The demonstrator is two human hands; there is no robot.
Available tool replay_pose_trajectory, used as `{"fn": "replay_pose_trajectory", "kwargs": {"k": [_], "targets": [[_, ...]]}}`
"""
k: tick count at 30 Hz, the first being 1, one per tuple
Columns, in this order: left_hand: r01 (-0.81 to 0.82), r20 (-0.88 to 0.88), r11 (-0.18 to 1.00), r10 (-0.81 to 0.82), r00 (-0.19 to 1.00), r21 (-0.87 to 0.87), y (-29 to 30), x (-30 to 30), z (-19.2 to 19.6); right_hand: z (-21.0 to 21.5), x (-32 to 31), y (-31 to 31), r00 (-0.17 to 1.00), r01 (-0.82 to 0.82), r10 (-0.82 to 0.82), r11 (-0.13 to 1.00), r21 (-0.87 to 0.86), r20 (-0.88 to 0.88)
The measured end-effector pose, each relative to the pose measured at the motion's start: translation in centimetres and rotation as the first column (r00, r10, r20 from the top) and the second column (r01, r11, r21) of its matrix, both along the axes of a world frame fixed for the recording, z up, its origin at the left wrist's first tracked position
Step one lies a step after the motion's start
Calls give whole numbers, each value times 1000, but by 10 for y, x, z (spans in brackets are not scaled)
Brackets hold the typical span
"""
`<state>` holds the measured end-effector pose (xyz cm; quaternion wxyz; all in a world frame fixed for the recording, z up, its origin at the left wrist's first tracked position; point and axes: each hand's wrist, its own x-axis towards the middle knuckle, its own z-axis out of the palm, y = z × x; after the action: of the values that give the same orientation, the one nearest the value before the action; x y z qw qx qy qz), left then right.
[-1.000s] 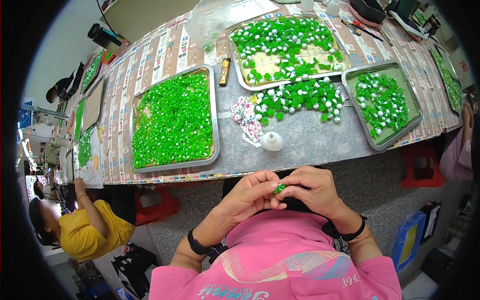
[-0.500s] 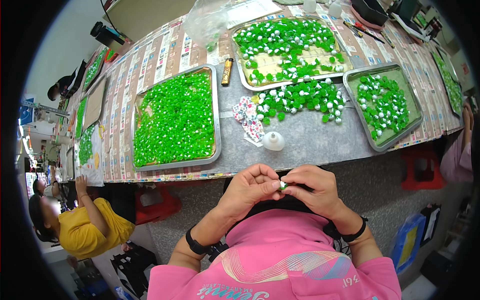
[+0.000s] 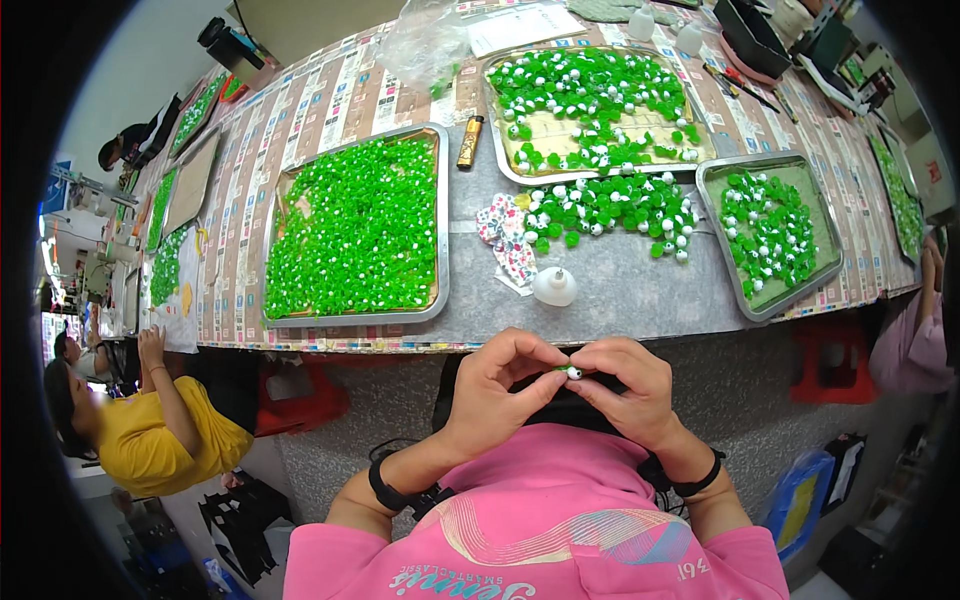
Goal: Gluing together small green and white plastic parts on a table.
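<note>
In front of my pink shirt, just off the table's near edge, my left hand (image 3: 503, 388) and my right hand (image 3: 634, 388) meet at the fingertips. Both pinch one small white ball piece with a green part (image 3: 572, 371); fingers cover much of it. Beyond my hands stands a white squeeze bottle (image 3: 554, 287) with a narrow tip. A flowered cloth (image 3: 506, 240) lies beside it. Behind the bottle, loose green and white ball pieces (image 3: 610, 212) are heaped on the grey table cover.
A metal tray (image 3: 440, 220) full of green pieces is at left. Another tray (image 3: 497, 130) lies at the back, a smaller tray (image 3: 716, 250) at right. A lighter (image 3: 470, 142) and a plastic bag (image 3: 425, 45) are between them. A person in yellow (image 3: 170, 435) sits at left.
The view has shifted slightly. My fingers have turned the small piece, so its white ball now faces up toward me; both hands still pinch it.
</note>
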<state>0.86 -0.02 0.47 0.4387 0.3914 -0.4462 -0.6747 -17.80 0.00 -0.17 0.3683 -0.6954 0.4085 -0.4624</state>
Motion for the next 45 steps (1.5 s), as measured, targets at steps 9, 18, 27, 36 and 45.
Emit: {"fn": "replay_pose_trajectory", "kwargs": {"k": [9,18,27,36,45], "targets": [[-19,-44,1000,18,999,-24,-3,0,0,-6,-1,-1,999,-2,3,999,-41,34],[-39,220,961,102,970,-273,-3,-3,1,0,-1,-1,998,-21,19,999,45,56],[-18,274,907,146,951,-421,-4,-5,0,-5,-2,0,991,-2,-13,993,119,131],[-156,510,789,520,686,-595,-28,56,9,-13,-111,-41,670,719,-739,670,-183,-75],[-2,580,583,808,103,-813,-76,141,6,-23,-185,-57,428,775,-851,518,-361,-304]]}}
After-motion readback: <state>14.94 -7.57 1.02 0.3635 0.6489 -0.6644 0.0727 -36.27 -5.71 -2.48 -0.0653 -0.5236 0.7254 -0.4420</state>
